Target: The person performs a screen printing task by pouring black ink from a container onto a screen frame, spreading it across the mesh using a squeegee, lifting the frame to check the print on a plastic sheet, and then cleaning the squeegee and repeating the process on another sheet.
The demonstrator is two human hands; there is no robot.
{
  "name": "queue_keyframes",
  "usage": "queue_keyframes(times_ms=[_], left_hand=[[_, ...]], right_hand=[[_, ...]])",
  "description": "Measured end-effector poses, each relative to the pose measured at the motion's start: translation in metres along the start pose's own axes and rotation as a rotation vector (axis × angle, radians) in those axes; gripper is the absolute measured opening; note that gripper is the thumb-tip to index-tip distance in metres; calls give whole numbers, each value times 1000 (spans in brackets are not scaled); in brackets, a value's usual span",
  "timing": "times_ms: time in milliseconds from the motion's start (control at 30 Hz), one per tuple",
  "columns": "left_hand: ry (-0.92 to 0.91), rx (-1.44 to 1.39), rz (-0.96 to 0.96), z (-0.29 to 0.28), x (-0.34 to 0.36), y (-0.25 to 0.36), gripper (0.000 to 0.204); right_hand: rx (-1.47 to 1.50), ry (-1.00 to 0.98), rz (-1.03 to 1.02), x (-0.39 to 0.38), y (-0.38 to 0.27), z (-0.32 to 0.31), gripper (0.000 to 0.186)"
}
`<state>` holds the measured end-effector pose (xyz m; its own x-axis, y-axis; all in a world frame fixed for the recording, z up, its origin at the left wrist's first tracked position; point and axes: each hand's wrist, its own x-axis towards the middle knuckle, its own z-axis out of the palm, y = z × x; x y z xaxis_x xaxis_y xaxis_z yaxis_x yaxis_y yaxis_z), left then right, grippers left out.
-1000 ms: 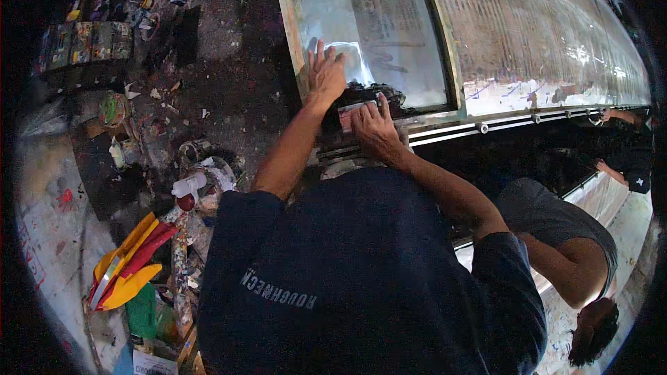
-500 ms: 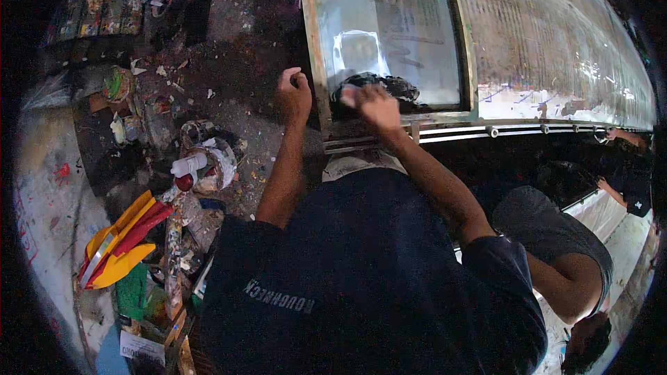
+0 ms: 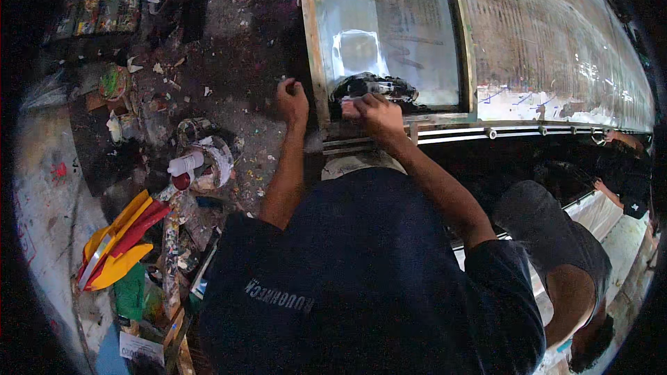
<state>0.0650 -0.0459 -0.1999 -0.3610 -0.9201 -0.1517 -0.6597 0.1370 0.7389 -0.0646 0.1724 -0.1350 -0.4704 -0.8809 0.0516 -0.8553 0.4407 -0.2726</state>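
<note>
A wooden-framed screen (image 3: pixel 316 48) with pale, shiny mesh lies in front of me. Thick black ink (image 3: pixel 375 87) is heaped along its near end. My right hand (image 3: pixel 381 119) is over the near left corner of the frame, its fingers closed on a small pinkish piece (image 3: pixel 351 108) at the edge of the ink; what kind of piece it is, I cannot make out. Just left of the frame, apart from it, my left hand (image 3: pixel 293 103) hangs in the air with its fingers curled and nothing visible in them.
A long, stained printing table (image 3: pixel 535 42) runs off to the right, with a metal rail (image 3: pixel 472 134) along its near edge. Co-workers (image 3: pixel 556 250) are at the right. On the left are paint-spattered floor, a white bottle (image 3: pixel 186 163) and yellow-red sheets (image 3: pixel 121 243).
My right hand has drawn slightly back toward me from the ink, and its fingers show more clearly. My left hand has dropped a little. The co-worker nearest me has shifted slightly.
</note>
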Motion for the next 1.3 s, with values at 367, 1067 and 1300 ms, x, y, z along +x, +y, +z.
queue_keyframes(times_ms=[367,1067,1300], left_hand=[[59,-98,31,22,-5,47,41],[20,93,244,42,21,72,45],[-46,-118,48,42,27,84,52]], right_hand=[[80,79,-68,9,7,1,25],[296,-168,66,15,0,-24,39],[1125,-50,413,-18,84,-37,83]])
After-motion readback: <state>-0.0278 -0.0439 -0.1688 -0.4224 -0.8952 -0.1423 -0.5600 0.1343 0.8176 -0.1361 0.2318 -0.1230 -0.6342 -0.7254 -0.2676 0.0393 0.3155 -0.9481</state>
